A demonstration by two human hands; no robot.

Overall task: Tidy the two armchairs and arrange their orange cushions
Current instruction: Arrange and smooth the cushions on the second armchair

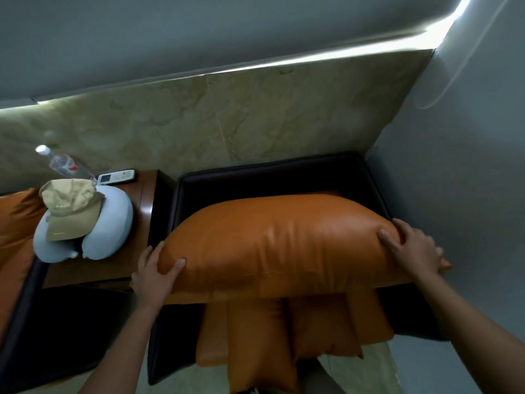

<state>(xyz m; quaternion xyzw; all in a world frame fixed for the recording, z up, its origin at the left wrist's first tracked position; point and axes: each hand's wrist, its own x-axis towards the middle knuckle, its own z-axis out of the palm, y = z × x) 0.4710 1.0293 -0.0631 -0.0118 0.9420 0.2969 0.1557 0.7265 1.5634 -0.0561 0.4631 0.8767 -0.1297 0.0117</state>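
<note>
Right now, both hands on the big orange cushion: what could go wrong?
The lower cushion hangs over the front edge of the armchair and may slip to the floor. The left hand grips the big orange cushion close to the side table; swinging it left could sweep off the cap or tip the bottle.

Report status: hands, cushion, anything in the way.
Hands: left hand and right hand grip the orange cushion by its ends. It spans the dark armchair, above a slumped lower cushion. Nothing in the way; side table alongside.
</note>
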